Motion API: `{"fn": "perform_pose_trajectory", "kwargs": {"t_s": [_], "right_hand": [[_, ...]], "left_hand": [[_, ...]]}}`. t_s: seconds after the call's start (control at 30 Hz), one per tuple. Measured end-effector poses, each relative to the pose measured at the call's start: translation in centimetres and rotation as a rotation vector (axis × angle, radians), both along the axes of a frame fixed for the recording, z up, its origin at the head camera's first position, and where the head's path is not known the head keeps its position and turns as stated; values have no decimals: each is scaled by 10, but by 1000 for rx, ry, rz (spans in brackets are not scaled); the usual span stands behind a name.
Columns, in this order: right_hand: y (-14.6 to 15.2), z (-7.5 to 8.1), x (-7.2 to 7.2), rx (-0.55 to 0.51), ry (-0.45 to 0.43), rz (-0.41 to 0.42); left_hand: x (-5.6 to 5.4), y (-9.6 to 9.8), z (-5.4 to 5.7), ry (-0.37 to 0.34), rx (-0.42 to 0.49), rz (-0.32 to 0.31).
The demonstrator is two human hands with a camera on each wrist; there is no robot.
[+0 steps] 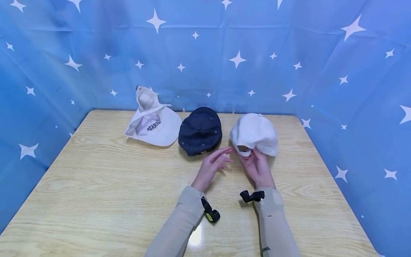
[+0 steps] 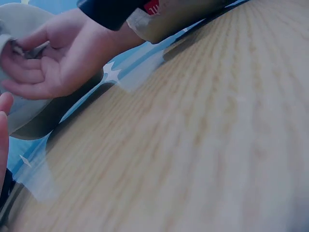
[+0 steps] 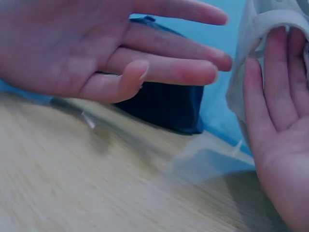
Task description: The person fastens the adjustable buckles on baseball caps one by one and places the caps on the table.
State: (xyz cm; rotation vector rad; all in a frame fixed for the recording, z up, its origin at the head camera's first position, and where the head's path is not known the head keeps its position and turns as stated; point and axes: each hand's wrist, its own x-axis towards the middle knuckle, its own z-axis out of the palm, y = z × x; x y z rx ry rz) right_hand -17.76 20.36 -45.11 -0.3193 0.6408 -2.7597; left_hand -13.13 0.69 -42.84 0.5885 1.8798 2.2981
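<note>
My right hand (image 1: 257, 167) holds a white baseball cap (image 1: 255, 130) by its back edge, near the strap and its opening. Some of its fingers (image 3: 277, 82) reach in under the strap in the right wrist view. The cap's crown is up, and its brim shows at the right. My left hand (image 1: 213, 167) is apart from that cap, its fingers extended and spread, just in front of a navy baseball cap (image 1: 200, 130). Only the left fingertips (image 2: 4, 116) enter the left wrist view, at its left edge.
Left of the navy cap, another white cap (image 1: 167, 128) lies tipped over, its inside and dark lettering showing. All three caps are toward the back of the wooden table (image 1: 96, 200). A blue curtain (image 1: 205, 46) with white stars hangs behind and along both sides.
</note>
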Motion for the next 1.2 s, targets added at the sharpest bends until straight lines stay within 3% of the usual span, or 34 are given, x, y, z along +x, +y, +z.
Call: {"fn": "perform_pose_trajectory", "kwargs": {"t_s": [0.2,0.3,0.57,0.8,1.0,1.2], "right_hand": [[4,-1,-2,-38,-100,-8],[5,-1,-3,-10,-129,-50],[6,2,-3,173,-256,-213],[4,6,-4,427,-290,-374],[5,8,-7,516,-292,-492],[10,16,-5,623,-314,-618]], "left_hand": [[-1,0,-1,-5,22,-63],[-1,0,-2,-10,22,-78],[-2,1,-1,-18,20,-114],[-1,2,-1,-28,33,-158],[-1,3,0,-49,31,-197],[-1,2,-1,-32,52,-181]]}}
